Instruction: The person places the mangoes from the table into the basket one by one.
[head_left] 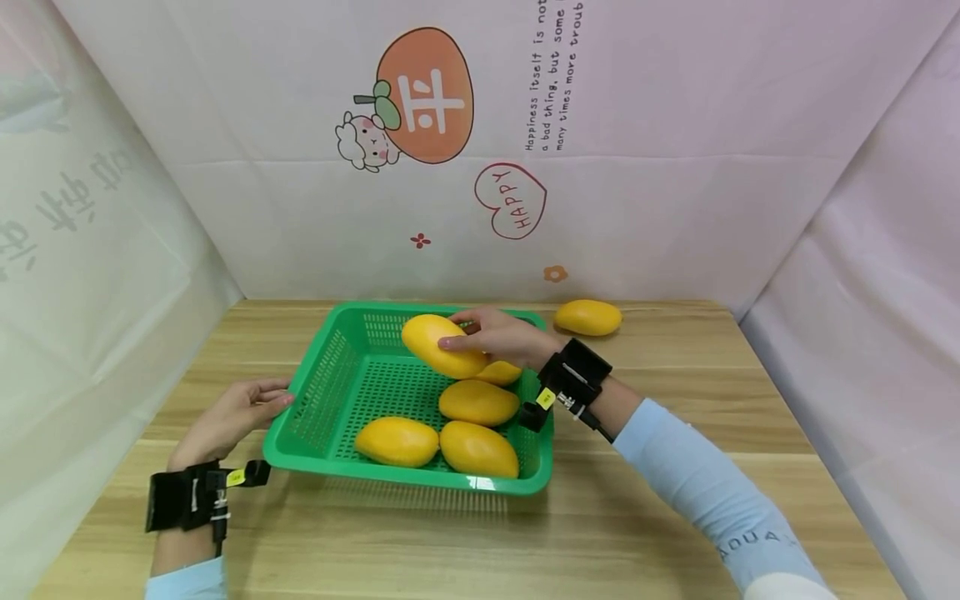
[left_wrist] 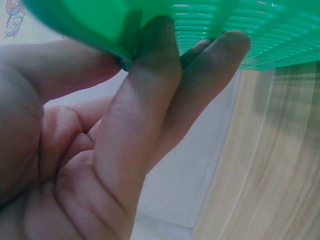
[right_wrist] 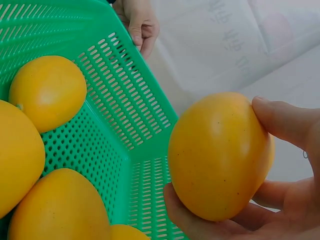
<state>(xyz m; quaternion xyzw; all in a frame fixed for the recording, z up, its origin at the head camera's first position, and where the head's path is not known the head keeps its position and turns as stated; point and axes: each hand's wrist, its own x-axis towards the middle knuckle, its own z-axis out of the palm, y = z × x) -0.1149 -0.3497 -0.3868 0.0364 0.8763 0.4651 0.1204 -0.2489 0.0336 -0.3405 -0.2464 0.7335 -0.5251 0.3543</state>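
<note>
A yellow mango (head_left: 435,344) is in my right hand (head_left: 513,335), held between thumb and fingers over the back part of a green plastic basket (head_left: 386,387). In the right wrist view the held mango (right_wrist: 220,155) appears close up, thumb on one side and fingers underneath. Several more mangoes lie inside the basket: one at the front left (head_left: 397,442), one at the front right (head_left: 480,450), others along the right side, partly covered by the held mango. My left hand (head_left: 228,417) pinches the basket's left rim; the left wrist view shows fingertips (left_wrist: 232,42) against its slotted outer wall.
Another mango (head_left: 588,317) lies on the wooden table (head_left: 637,517), behind and right of the basket near the back wall. White printed cloth (head_left: 300,208) hangs at the back and on both sides.
</note>
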